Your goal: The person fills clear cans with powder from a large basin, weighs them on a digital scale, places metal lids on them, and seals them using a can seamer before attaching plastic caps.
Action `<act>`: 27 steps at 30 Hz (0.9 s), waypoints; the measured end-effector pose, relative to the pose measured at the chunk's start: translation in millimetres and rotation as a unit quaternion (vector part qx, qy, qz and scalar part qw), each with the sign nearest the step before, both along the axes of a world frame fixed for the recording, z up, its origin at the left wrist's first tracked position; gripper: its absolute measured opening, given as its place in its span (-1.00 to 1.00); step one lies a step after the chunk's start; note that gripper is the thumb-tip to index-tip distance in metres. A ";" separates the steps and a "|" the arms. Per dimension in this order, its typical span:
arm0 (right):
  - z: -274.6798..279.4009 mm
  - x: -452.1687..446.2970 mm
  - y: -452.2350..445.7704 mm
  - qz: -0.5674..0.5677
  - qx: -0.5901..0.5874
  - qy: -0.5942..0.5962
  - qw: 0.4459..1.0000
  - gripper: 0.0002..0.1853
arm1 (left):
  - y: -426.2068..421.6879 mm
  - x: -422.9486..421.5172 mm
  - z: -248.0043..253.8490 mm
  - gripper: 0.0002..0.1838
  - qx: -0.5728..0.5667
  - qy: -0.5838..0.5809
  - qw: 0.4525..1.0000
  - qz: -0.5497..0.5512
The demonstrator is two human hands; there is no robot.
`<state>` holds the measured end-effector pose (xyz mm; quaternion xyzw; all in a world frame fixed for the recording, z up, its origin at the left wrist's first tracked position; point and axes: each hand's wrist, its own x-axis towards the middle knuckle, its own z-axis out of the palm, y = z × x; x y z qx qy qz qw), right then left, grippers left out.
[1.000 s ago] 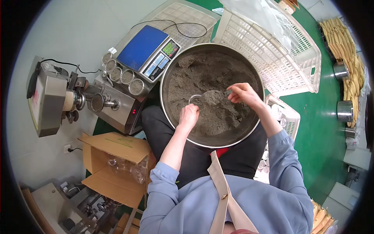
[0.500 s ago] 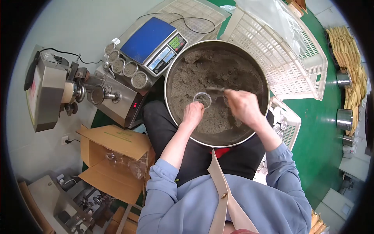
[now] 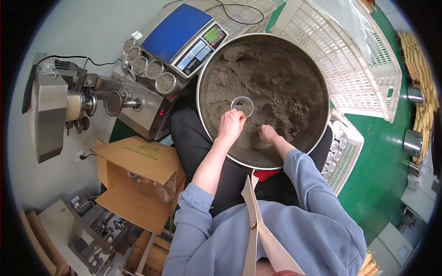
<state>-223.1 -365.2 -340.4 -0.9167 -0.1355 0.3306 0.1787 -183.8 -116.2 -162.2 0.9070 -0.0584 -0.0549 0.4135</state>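
Note:
A wide round steel tub (image 3: 199, 99) of grey-brown, crumbly powder (image 3: 281, 69) sits between the person's knees. My left hand (image 3: 231, 125) pinches the rim of a clear round jar (image 3: 242, 106), held over the left part of the tub with some powder inside. Low in the tub, close to the near wall, my right hand (image 3: 268, 134) is closed with its fingertips at the powder. The spoon in it is hidden now; its blurred grey shape showed in the earlier view.
Several filled jars (image 3: 165, 83) stand beside a blue-topped scale (image 3: 177, 32). A sealing machine (image 3: 138, 108) and an open cardboard box (image 3: 138, 161) are at left. White plastic crates (image 3: 340, 55) flank the tub's right side, one with several metal-topped cans (image 3: 338, 145).
My right hand has come down and left, from the tub's right side to its near middle. My left hand still holds the jar. The whole view has shifted slightly.

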 end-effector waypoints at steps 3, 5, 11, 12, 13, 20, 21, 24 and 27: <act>36.6 27.2 -12.0 -0.089 0.045 0.183 0.978 -0.70 | -2.5 -0.3 -1.2 -0.92 0.008 0.003 1.000 -0.006; 57.0 36.0 -28.7 -0.187 0.127 0.302 0.926 -0.67 | -5.1 0.7 -5.5 -0.92 0.001 0.001 1.000 -0.015; 139.1 50.4 -64.1 -0.248 0.247 0.390 0.852 -0.65 | -5.5 -0.9 -4.1 -0.92 0.013 0.006 1.000 -0.024; 157.9 51.9 -68.6 -0.258 0.249 0.370 0.857 -0.64 | -5.6 -2.1 -3.1 -0.92 0.018 0.005 0.999 -0.026; 177.8 55.0 -71.3 -0.265 0.260 0.355 0.858 -0.63 | -5.7 -3.3 -4.0 -0.92 0.024 0.004 0.999 -0.028; 289.0 79.1 -83.9 -0.296 0.328 0.211 0.872 -0.59 | -8.3 -7.9 -8.3 -0.91 0.048 -0.007 0.998 -0.048; 298.6 82.2 -79.6 -0.295 0.320 0.188 0.880 -0.59 | -9.0 -8.4 -10.4 -0.91 0.058 -0.010 0.997 -0.057; 316.7 90.1 -58.6 -0.289 0.284 0.126 0.906 -0.61 | -10.8 -10.6 -15.6 -0.90 0.080 -0.009 0.994 -0.078; 314.2 85.0 -18.4 -0.246 0.246 0.034 0.937 -0.63 | -14.7 -13.8 -15.2 -0.88 0.081 -0.006 0.993 -0.091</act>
